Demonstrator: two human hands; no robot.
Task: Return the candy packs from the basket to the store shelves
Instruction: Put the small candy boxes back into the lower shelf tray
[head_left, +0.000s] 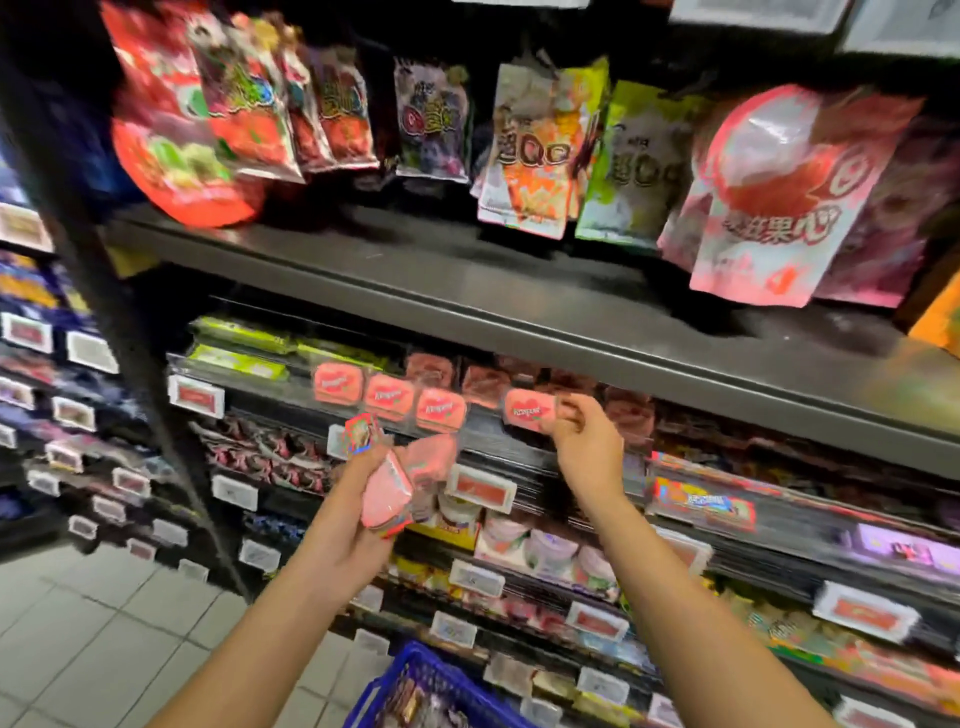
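Right hand (584, 441) pinches pink candy pack (530, 410) at shelf edge (498, 431). Left hand (358, 499), 9 o'clock of it, grips several packs (387, 499). Blue basket (415, 680) at 6 o'clock.

I see two bare forearms coming up from the bottom of the view, both uncovered along their whole visible length: no sleeve edge or cuff shows on either. The left hand (363, 499) wears no glove, and I make out no ring, watch or band at its wrist. The right hand (587, 441) is likewise ungloved, its wrist plain. Fingernails are too blurred for me to tell anything about them. Motion blur softens the outlines of both arms, so finer marks cannot be read.
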